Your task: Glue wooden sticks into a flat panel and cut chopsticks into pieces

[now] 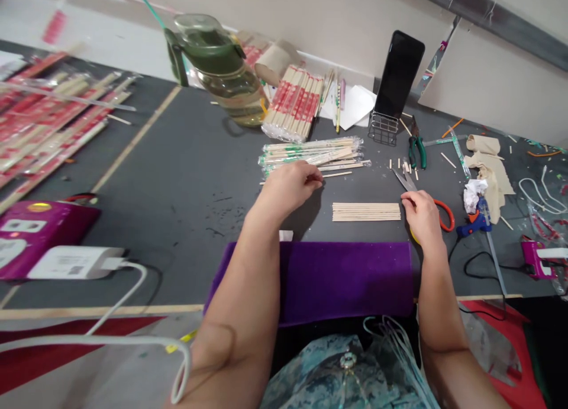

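My left hand (293, 184) is over the near edge of a pile of thin wooden sticks in clear wrappers with green print (319, 151). Its fingers are curled together; a loose stick (338, 174) lies just off the fingertips, and I cannot make out whether they grip anything. A neat row of bare wooden sticks (366, 212) lies flat between my hands. At its right end, my right hand (423, 216) has thumb and forefinger closed together. It covers the middle of a pair of scissors (445, 215) with red and yellow handles; what its fingers hold is hidden.
A purple cloth (346, 282) lies along the front edge. Behind are a water jug (231, 80), red-printed chopstick packs (293, 104) and a phone (398, 74) on a wire stand. Green-handled pliers (417, 151), a blue glue gun (475, 222) and a corded purple power strip (42, 237) are at the sides.
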`<control>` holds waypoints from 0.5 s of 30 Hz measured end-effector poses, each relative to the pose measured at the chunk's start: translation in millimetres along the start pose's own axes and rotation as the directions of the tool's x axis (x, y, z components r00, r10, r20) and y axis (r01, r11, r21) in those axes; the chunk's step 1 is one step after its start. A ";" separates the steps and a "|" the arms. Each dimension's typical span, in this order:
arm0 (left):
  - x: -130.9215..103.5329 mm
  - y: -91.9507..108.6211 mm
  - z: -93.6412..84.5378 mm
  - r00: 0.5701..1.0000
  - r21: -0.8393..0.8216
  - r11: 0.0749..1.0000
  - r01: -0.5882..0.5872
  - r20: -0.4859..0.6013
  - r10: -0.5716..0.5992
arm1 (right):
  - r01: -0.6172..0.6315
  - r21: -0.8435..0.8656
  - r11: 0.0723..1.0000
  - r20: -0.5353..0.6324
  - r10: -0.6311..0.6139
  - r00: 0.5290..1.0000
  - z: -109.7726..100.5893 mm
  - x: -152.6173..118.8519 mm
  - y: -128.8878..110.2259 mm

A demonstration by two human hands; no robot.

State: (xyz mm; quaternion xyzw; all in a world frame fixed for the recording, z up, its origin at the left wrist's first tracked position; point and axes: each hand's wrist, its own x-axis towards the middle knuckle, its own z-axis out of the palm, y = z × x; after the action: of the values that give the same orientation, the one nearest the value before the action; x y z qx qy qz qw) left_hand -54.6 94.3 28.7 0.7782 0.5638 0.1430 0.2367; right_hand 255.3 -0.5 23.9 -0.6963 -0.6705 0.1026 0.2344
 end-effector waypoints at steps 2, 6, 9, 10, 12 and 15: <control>0.8 -0.1 1.0 1.000 0.093 0.995 0.027 -0.001 -0.027 | -0.003 -0.001 1.000 -0.016 0.003 1.000 -0.5 0.4 -0.2; 2.2 -3.1 4.4 1.000 0.155 0.988 0.017 -0.021 -0.014 | 0.009 -0.007 1.000 -0.010 -0.009 1.000 -1.0 0.8 -0.3; 2.7 -6.2 5.6 0.999 0.132 0.991 0.016 -0.041 -0.010 | 0.041 -0.017 0.999 0.013 -0.040 0.999 1.0 0.8 -0.6; 2.7 -6.8 5.5 0.999 0.123 0.992 0.019 -0.043 -0.014 | 0.052 -0.021 0.998 0.020 -0.052 0.998 2.4 0.7 -0.7; 2.5 -7.1 5.2 0.999 0.133 0.991 0.035 -0.043 -0.029 | 0.076 -0.029 0.997 0.034 -0.075 0.997 6.5 0.7 -0.6; 2.4 -5.9 5.7 0.997 0.168 0.984 0.059 -0.053 -0.051 | 0.115 -0.027 0.993 0.052 -0.114 0.992 14.6 1.0 0.8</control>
State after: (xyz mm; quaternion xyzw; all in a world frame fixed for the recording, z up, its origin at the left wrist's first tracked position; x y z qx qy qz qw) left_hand -55.8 96.9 20.6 0.7759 0.6007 0.1069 0.1600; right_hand 249.5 3.2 11.0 -0.6573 -0.7165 0.0966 0.2125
